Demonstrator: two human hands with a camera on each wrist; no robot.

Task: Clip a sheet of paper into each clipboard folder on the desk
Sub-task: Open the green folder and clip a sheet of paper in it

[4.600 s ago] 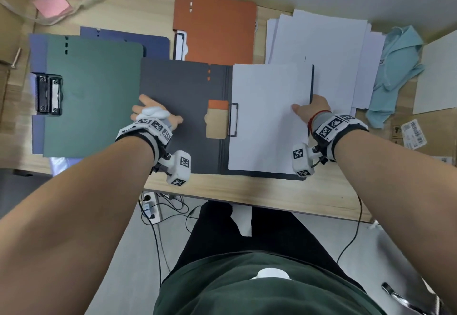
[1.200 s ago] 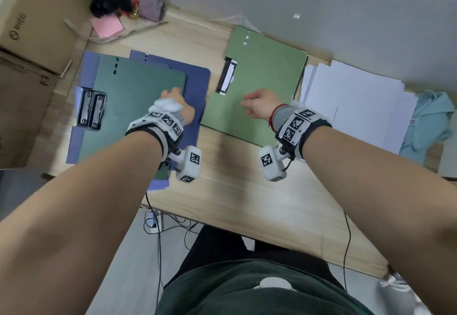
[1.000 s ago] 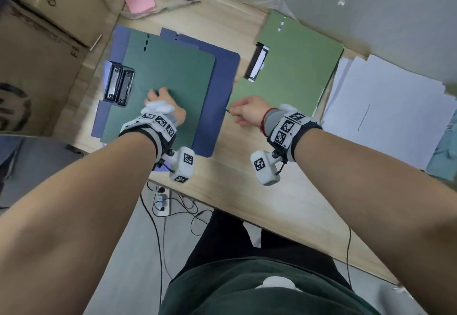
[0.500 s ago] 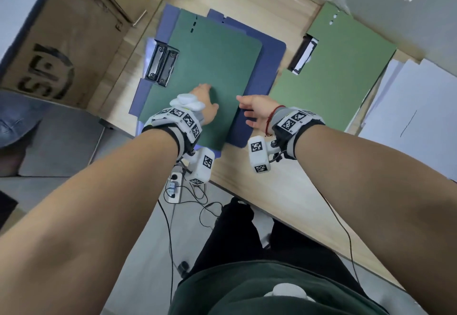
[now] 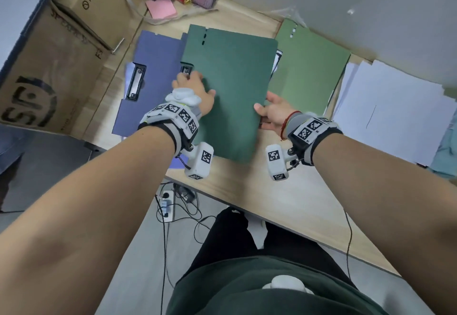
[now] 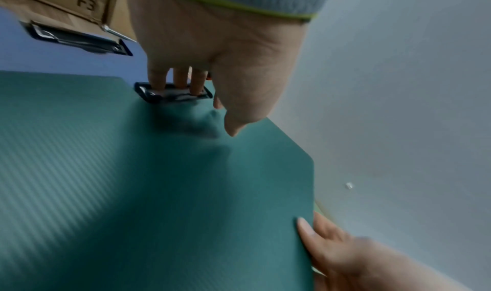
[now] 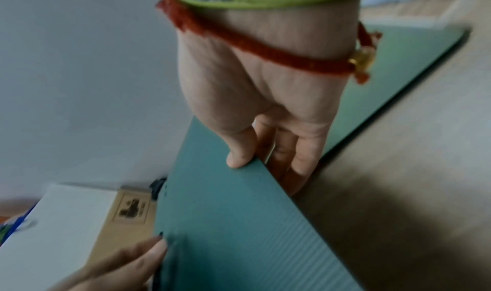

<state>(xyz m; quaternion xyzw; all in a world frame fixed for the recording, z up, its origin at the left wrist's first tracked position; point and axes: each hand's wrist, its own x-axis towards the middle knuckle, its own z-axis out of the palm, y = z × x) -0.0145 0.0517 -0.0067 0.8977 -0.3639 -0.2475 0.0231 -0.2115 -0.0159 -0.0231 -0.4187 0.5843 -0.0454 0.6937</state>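
A dark green clipboard folder (image 5: pixel 232 97) lies shut in the middle of the desk, its right side overlapping a light green folder (image 5: pixel 311 69). My left hand (image 5: pixel 190 82) lies on its left edge, fingers straight on the black clip (image 6: pixel 172 91), thumb just over the cover. My right hand (image 5: pixel 265 110) pinches the right edge, thumb on top (image 7: pixel 239 159) and fingers underneath. A purple-blue folder (image 5: pixel 153 72) with a metal clip (image 5: pixel 135 82) lies uncovered to the left. A stack of white paper (image 5: pixel 390 107) sits at the right.
Cardboard boxes (image 5: pixel 61 50) stand against the desk's left end. A pink notepad (image 5: pixel 160 9) and small clutter sit at the back left corner. A light blue cloth (image 5: pixel 445 151) lies past the paper. Bare desk (image 5: pixel 259 191) runs along the front edge; cables hang below.
The dark green folder has slid right off the purple-blue folder and onto the light green one. My right hand has taken its right edge; my left hand has moved up to its clip.
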